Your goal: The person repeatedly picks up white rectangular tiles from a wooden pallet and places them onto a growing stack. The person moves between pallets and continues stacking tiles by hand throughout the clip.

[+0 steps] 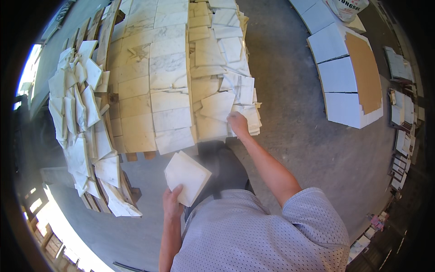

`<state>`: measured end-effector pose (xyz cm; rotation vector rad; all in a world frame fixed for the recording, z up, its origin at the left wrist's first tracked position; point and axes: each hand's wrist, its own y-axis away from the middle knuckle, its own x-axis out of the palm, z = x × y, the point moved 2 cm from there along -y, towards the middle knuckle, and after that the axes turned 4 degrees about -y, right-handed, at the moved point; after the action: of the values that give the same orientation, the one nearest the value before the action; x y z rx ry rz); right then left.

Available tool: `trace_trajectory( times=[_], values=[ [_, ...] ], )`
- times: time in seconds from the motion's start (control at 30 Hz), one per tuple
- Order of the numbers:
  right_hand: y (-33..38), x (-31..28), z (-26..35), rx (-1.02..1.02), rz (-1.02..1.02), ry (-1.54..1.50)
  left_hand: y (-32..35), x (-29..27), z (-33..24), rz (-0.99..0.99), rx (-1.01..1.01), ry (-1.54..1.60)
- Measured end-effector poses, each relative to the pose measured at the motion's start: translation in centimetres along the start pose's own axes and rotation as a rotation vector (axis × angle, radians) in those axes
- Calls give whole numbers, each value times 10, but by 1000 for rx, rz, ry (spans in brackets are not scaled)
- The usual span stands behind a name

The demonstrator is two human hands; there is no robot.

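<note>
Left hand [172, 203] clamped on white tiles [189, 177], lower centre of frame, tiles extending up-right from thumb. Right hand [238, 123] well apart, at tile stack [216, 107] corner, frame centre; can't tell if gripping.

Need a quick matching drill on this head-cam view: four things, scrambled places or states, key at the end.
Column one
1. Left hand
2. Right hand
3. Shirt
4. Bag

Column two
A. Grey, dotted with small holes
B. At the near right corner of the big tile stack
C. Cut off by the top edge of the picture, toward the right
D. Gripping a pale tile by its lower edge

Pairs: 1-D, 2-B, 3-A, 4-C
</note>
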<state>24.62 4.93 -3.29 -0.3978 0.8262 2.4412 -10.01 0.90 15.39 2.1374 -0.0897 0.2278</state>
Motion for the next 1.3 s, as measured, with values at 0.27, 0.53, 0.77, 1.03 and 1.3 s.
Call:
trace_trajectory(
  times=[0.27, 0.53, 0.77, 1.03, 1.3],
  values=[
    [142, -4, 83, 162, 942, -612, -33, 31, -15, 156, -13, -28],
    [146, -24, 70, 360, 565, -997, -72, 69, -18, 311, -25, -27],
    [74, -52, 26, 218, -59, -1030, -89, 84, -7, 315, 40, 139],
    [-127, -62, -12, 90, -193, -907, -84, 47, 6, 166, -1, 35],
    [-156, -79, 14, -103, -557, 371, -81, 29, 57, 143, -64, 20]
  ],
)
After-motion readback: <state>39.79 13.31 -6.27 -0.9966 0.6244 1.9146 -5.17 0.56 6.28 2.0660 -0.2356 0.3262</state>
